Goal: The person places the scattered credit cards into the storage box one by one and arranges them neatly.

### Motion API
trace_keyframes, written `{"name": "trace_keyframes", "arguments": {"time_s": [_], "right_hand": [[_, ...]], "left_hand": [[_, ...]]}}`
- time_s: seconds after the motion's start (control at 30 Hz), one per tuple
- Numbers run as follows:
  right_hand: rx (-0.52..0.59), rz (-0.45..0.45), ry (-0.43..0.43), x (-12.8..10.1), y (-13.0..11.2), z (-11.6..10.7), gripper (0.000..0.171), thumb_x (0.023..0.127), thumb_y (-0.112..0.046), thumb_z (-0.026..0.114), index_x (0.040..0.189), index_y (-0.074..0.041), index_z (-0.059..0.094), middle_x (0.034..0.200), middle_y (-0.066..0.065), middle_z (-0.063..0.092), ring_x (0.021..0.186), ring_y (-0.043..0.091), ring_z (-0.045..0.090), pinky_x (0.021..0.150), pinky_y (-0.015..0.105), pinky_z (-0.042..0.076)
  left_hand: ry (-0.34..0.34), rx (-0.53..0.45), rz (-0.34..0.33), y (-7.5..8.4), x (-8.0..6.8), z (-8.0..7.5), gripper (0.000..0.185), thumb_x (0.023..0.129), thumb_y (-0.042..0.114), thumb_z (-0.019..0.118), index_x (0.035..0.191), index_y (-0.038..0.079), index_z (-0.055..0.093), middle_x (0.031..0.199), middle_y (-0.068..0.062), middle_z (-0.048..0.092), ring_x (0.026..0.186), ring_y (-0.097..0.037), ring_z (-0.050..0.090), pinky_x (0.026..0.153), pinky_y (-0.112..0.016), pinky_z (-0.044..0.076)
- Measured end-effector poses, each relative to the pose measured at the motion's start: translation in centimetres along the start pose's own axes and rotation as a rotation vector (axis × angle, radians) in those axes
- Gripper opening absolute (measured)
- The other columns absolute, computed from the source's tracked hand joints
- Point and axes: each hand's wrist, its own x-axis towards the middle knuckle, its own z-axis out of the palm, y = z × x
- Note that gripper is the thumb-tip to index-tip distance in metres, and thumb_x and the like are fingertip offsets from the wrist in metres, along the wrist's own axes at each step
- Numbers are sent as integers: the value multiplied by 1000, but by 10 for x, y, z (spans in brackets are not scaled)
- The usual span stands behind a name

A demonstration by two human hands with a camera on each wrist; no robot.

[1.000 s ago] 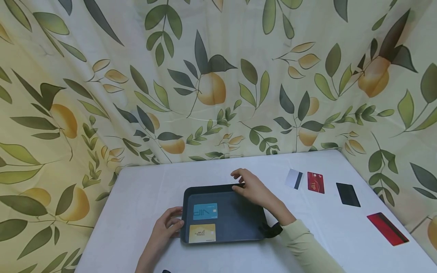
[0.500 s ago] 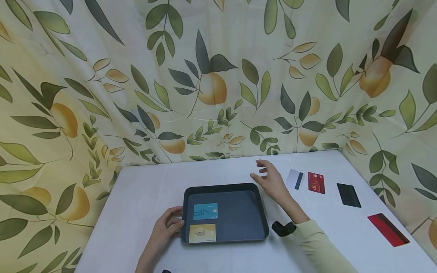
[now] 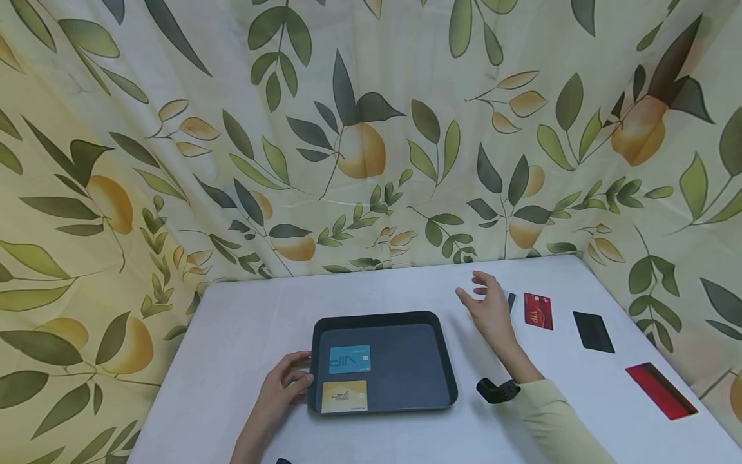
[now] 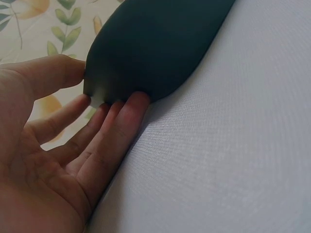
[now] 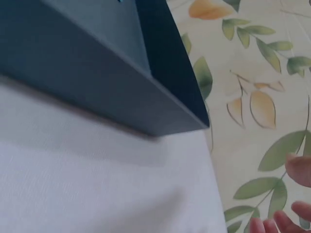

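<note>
A shallow dark blue-grey tray [image 3: 406, 367] stands on the white-covered table. On its left side lie a blue card [image 3: 350, 359] and, nearer the person, a gold card [image 3: 344, 396]. My left hand [image 3: 285, 380] touches the tray's outer left wall with relaxed fingertips, seen closely on the dark wall [image 4: 160, 43] in the left wrist view. Right of the tray, my right hand [image 3: 489, 316] is over the table with loosely bent, parted fingers and nothing in them. It hides most of a silver card [image 3: 511, 300] with a dark stripe. Several right fingertips [image 5: 282, 223] show in the right wrist view.
Along the table's right side lie a red VIP card [image 3: 538, 311], a black card [image 3: 594, 332] and a red card with a dark stripe [image 3: 661, 390]. Behind the table hangs a fruit-and-leaf patterned curtain [image 3: 371, 212].
My right hand has moved from the tray's far rim to the right, and now overlaps the silver card. The left hand, tray and cards stay in place.
</note>
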Motion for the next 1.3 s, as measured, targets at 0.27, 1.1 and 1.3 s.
{"name": "trace_keyframes", "arguments": {"time_s": [0.27, 1.1, 1.3], "right_hand": [[-64, 95, 98, 2, 18, -8, 70, 101, -22, 68, 155, 8, 34, 149, 33, 45, 133, 48, 48, 109, 61, 51], [-358, 292, 150, 6, 57, -3, 82, 96, -36, 69, 139, 24, 33, 128, 46, 39, 123, 58, 36, 100, 70, 37], [-392, 295, 146, 8, 60, -1, 82, 95, -34, 70, 140, 24, 35, 130, 46, 37, 125, 58, 33, 101, 69, 35]], "left_hand": [[-4, 7, 2, 0, -1, 0, 56, 91, 20, 80, 143, 14, 58, 139, -13, 64, 99, -19, 66, 74, -33, 65], [-5, 11, -13, 2, 0, 1, 55, 92, 19, 78, 143, 13, 58, 139, -14, 63, 99, -20, 66, 74, -34, 64], [2, 8, -27, 2, 0, 1, 54, 92, 18, 77, 142, 14, 59, 139, -13, 64, 99, -20, 67, 74, -34, 64]]}}
